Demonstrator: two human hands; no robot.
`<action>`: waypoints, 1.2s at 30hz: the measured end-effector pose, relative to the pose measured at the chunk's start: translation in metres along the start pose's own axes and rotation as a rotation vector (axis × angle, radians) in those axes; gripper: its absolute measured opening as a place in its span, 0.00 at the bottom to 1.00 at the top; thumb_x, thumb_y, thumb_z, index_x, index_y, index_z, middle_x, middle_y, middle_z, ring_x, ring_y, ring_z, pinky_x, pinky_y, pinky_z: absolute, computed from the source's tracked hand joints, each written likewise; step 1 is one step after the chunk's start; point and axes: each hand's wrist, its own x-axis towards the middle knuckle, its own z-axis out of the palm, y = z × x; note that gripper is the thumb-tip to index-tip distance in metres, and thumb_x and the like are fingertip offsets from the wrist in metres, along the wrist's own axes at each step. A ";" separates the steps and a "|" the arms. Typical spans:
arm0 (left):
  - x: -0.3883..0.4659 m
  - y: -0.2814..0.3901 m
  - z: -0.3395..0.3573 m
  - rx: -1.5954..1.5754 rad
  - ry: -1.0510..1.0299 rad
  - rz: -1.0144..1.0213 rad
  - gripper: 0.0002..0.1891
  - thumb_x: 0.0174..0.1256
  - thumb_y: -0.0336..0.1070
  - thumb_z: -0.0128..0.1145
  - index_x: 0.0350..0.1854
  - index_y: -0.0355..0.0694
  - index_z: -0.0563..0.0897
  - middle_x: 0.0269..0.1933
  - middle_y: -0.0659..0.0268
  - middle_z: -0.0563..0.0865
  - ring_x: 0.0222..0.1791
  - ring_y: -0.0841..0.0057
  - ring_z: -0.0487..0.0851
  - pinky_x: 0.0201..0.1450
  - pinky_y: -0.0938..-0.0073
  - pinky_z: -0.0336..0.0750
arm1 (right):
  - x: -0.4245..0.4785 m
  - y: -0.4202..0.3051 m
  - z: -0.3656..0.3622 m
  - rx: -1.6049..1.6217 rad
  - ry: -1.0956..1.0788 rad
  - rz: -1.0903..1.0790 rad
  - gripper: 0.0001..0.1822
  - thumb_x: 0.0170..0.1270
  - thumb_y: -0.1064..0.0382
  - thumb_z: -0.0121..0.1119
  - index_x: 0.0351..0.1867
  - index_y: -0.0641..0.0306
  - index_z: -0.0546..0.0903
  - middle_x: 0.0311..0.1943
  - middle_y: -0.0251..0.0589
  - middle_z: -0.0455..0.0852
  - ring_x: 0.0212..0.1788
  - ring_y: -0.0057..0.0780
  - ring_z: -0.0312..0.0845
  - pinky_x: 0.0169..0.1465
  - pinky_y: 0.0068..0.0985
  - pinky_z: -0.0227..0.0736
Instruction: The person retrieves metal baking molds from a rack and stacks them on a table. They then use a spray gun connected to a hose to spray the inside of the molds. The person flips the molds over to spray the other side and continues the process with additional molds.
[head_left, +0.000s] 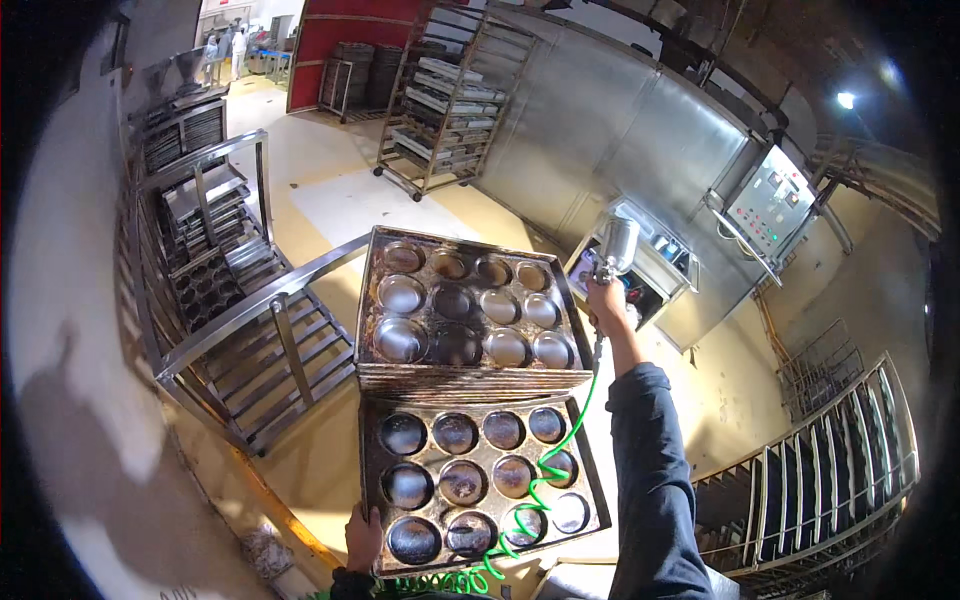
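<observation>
My right hand (609, 306) is closed around a spray gun (621, 238) with a metal cup on top, held out beyond the trays' right side. From the gun a green coiled air hose (590, 401) runs down across the nearer baking tray (432, 459), a dark metal pan with round moulds. My left hand (363, 536) grips that pan at its lower left edge; the fingers are partly hidden. Touching its far side is a stack of similar mould trays (426, 279), the top one stained brown, with some moulds shiny.
A metal frame cart (300, 281) stands left, with more mould trays (206, 292) behind it. A wheeled rack (442, 112) holds pale trays farther back. To the right are an open-topped cabinet (652, 270), a control panel (772, 199) and a tray rack (810, 487). Distant people (238, 52) stand beyond a doorway.
</observation>
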 end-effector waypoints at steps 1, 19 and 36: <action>0.001 0.001 0.004 0.002 -0.025 -0.001 0.17 0.69 0.41 0.53 0.51 0.33 0.78 0.41 0.44 0.86 0.43 0.45 0.83 0.47 0.53 0.76 | 0.011 0.011 0.001 -0.011 0.025 -0.040 0.18 0.61 0.52 0.60 0.42 0.67 0.83 0.31 0.50 0.87 0.34 0.40 0.85 0.39 0.39 0.77; -0.008 0.016 -0.002 0.304 0.236 0.249 0.34 0.61 0.43 0.60 0.66 0.30 0.65 0.43 0.43 0.85 0.42 0.46 0.84 0.48 0.53 0.78 | -0.098 -0.133 0.092 0.265 -0.498 -0.261 0.13 0.62 0.55 0.62 0.40 0.63 0.80 0.21 0.38 0.81 0.18 0.26 0.75 0.21 0.29 0.69; 0.151 0.263 0.154 0.555 0.086 1.047 0.20 0.61 0.48 0.62 0.50 0.41 0.82 0.50 0.61 0.82 0.52 0.60 0.77 0.55 0.55 0.70 | -0.349 0.171 -0.262 0.361 0.014 0.443 0.12 0.67 0.57 0.61 0.41 0.64 0.79 0.17 0.29 0.69 0.09 0.16 0.57 0.14 0.21 0.56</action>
